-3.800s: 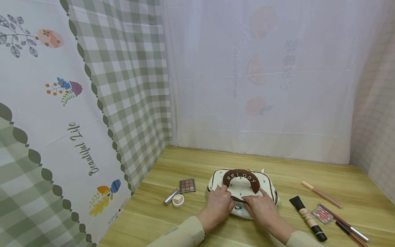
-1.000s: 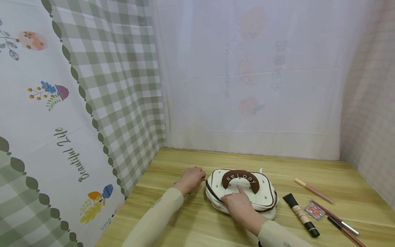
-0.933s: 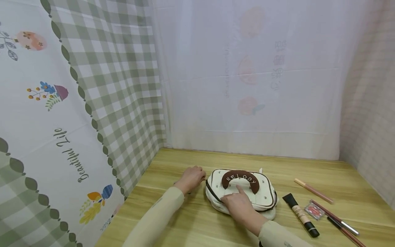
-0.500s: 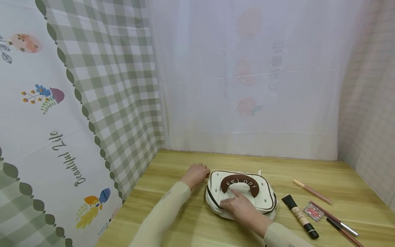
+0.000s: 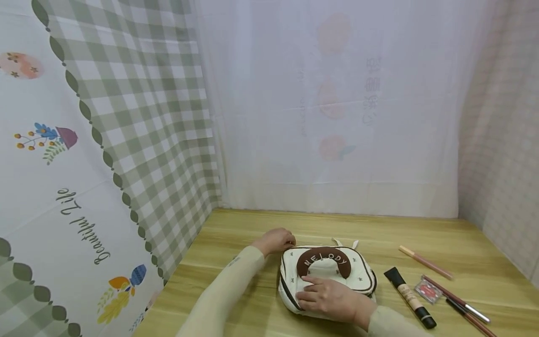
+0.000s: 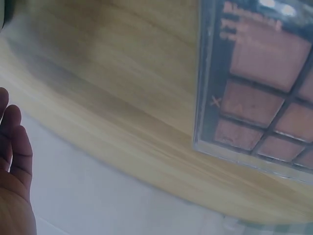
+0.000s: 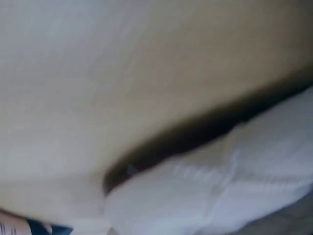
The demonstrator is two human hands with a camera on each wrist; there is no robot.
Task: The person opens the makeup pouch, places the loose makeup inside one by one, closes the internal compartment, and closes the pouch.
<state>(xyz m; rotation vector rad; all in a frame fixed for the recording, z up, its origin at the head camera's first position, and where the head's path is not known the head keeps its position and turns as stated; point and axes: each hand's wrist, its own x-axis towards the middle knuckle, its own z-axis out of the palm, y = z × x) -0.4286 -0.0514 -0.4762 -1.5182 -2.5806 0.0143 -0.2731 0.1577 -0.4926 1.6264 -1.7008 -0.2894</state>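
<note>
A cream makeup bag (image 5: 358, 267) with brown piping and a brown handle (image 5: 345, 267) lettered "MELODY" sits on the table. Its dark zipper (image 5: 288, 291) runs along the left side, and a dark gap (image 7: 195, 134) along it shows in the right wrist view. My left hand (image 5: 275, 240) is at the bag's back left corner, fingers bent at the zipper edge; its fingertips and what they pinch are hidden. My right hand (image 5: 330, 297) grips the bag's front edge, with the index finger near the handle.
An eyeshadow palette (image 6: 261, 107) shows in the left wrist view; my left arm covers it in the head view. On the right lie a cream tube (image 5: 409, 297), a red blush compact (image 5: 428, 289), slim brushes (image 5: 456, 298) and a pinkish pen (image 5: 427, 263). Curtains enclose the table.
My left hand has gone from the bag's front, round its left side, to the back corner. The bag has shifted slightly nearer, and my right hand has turned and moved nearer on its front.
</note>
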